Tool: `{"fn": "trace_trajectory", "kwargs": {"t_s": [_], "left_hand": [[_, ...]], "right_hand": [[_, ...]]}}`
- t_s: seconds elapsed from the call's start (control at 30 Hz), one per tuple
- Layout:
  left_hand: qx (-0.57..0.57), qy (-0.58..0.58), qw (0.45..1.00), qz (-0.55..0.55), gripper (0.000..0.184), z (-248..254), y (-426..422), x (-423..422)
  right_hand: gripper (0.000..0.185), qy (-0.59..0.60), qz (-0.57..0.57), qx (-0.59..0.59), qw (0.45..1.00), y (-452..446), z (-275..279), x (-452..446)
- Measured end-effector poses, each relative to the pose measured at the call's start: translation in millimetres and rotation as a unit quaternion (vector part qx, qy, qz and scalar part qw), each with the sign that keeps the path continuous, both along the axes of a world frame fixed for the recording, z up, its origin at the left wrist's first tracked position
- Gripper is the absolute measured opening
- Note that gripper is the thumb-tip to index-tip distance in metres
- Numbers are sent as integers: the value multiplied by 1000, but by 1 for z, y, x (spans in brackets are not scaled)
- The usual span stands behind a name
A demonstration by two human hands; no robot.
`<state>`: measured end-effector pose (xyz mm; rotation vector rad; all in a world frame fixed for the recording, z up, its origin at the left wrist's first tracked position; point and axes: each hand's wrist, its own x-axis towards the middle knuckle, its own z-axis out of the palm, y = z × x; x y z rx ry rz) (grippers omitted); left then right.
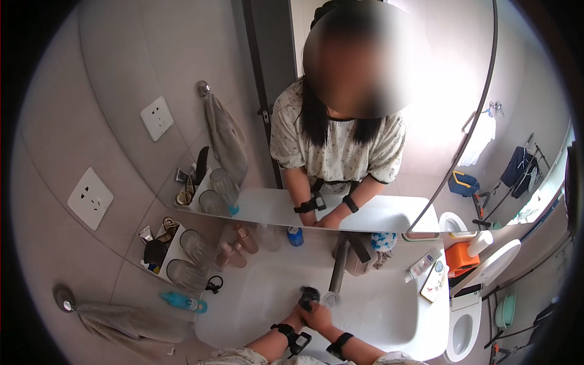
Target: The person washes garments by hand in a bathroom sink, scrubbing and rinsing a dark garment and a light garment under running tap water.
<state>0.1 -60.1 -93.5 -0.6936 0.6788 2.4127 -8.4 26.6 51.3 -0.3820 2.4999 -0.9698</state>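
Observation:
Over the white sink basin [377, 310], my left hand [294, 319] and my right hand [317, 315] are close together, fingers closed around a small dark object [309, 296]. What the object is cannot be made out. The dark faucet [339, 267] reaches over the basin, its spout just right of the object. Black straps with small devices are on both wrists. The mirror [340, 158] above the sink reflects a person in a patterned top with both hands at the basin.
Left of the basin are glass cups [185, 275], a blue tube [184, 302] and pink bottles [234, 252]. A blue can [295, 236] stands behind it. On the right rim lie a clear bottle [422, 264] and a phone [434, 282]. A toilet [465, 328] is farther right.

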Motion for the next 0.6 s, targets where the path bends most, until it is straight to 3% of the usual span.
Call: {"fn": "trace_trajectory", "kwargs": {"t_s": [0.07, 0.13, 0.2, 0.23, 0.27, 0.33, 0.4, 0.47, 0.53, 0.6], "left_hand": [[-90, -43, 995, -11, 62, 31, 10, -2], [-122, -64, 990, -6, 56, 60, 18, -5], [-258, 30, 965, -28, 53, 57, 18, -7], [-440, 70, 895, -19, 46, 46, 21, -8], [-439, 67, 896, -19, 46, 52, 18, -8], [-700, 149, 698, -39, 38, 63, 6, -10], [-716, 22, 697, -40, 31, 32, -10, -11], [-571, -29, 820, -28, 28, -52, -46, -3], [-382, -57, 921, 42, 40, 30, -27, 7], [-291, -76, 953, -27, 63, 73, -13, 8]], "right_hand": [[38, 40, -125, -5, 991, 18, -28, -21], [34, 49, -123, 39, 990, 46, -58, -44], [30, 155, -51, 117, 980, 74, -56, -48], [29, 141, -87, 135, 977, 89, -65, -48], [28, 129, -122, 153, 972, 101, -73, -52], [30, 130, -265, 146, 944, 120, -88, -52], [39, 116, -343, 124, 924, 133, -98, -51], [44, 121, -456, 111, 875, 137, -105, -53], [47, 220, -425, 65, 875, 122, -82, -49], [43, 170, -231, 10, 958, 103, -109, -46]]}}
